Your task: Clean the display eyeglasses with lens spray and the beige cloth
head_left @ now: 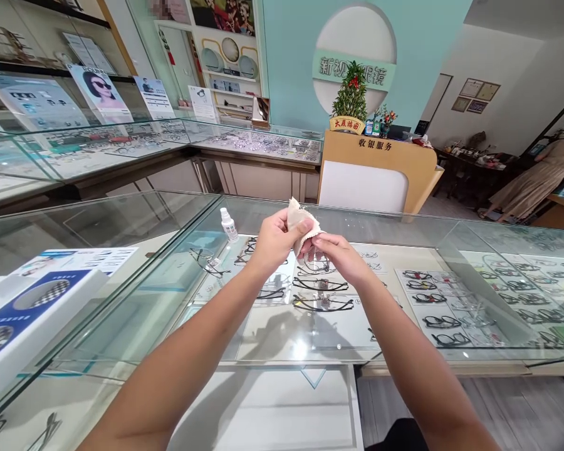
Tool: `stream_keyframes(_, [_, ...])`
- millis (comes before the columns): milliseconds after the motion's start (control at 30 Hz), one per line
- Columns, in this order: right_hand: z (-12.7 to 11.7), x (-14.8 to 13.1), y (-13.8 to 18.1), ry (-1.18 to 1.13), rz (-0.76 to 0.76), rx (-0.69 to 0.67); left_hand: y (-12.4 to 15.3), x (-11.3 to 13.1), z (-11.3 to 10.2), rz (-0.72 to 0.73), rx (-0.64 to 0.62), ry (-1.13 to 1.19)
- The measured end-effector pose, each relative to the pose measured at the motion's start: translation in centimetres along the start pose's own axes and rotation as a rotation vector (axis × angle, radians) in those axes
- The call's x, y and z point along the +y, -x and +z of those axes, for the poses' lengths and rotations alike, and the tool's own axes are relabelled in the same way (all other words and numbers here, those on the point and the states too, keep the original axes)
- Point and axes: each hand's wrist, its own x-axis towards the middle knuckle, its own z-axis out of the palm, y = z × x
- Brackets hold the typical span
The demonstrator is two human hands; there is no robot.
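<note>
My left hand [277, 238] is closed on a cream cleaning cloth [301, 219], its thumb pressed over the folded fabric. Against the cloth's lower right edge, my right hand [334, 250] has its fingers bent together in a pinch. Whatever sits between those fingers is mostly hidden; thin rims show just below, and I cannot tell whether they are held or lie in the case. Both hands are raised above the glass display counter [272, 347]. Left of them stand a small white bottle [229, 227] and a pair of eyeglasses [209, 263].
Beneath the glass lie several eyeglass frames [322, 304], with more frames [442, 322] to the right. A blue and white box [37, 307] rests at the left. Beyond is a wooden cashier desk [380, 150]. A person in a long skirt [529, 178] stands at the far right.
</note>
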Motion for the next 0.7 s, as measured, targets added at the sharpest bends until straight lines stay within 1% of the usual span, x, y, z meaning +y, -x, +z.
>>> stream_keyframes(67, [0.1, 0.0, 0.1, 0.009, -0.003, -0.004, -0.1, -0.1, -0.1, 0.013, 0.011, -0.01])
stream_keyframes(167, [-0.2, 0.1, 0.1, 0.014, -0.011, 0.021, -0.7, -0.5, -0.9, 0.014, 0.014, -0.04])
stream_keyframes(233, [-0.7, 0.1, 0.0, 0.01, -0.011, 0.048, -1.1, -0.8, -1.7, -0.004, -0.028, -0.029])
stream_keyframes(300, [-1.1, 0.1, -0.1, 0.014, -0.006, 0.09, -1.4, -1.0, -2.3, -0.033, -0.096, -0.001])
stream_keyframes(400, [-1.4, 0.3, -0.3, 0.015, 0.001, 0.141, -1.3, -0.9, -2.3, -0.058, -0.158, 0.004])
stream_keyframes(500, [-0.9, 0.5, -0.3, 0.001, 0.003, 0.109, -0.8, -0.6, -1.4, -0.014, -0.13, 0.001])
stream_keyframes(600, [-0.1, 0.4, -0.1, 0.039, -0.008, 0.064, -0.4, -0.5, -0.5, 0.042, -0.093, 0.019])
stream_keyframes(700, [0.3, 0.1, 0.1, 0.066, -0.021, 0.057, -0.5, -0.7, -0.5, 0.069, -0.045, -0.003])
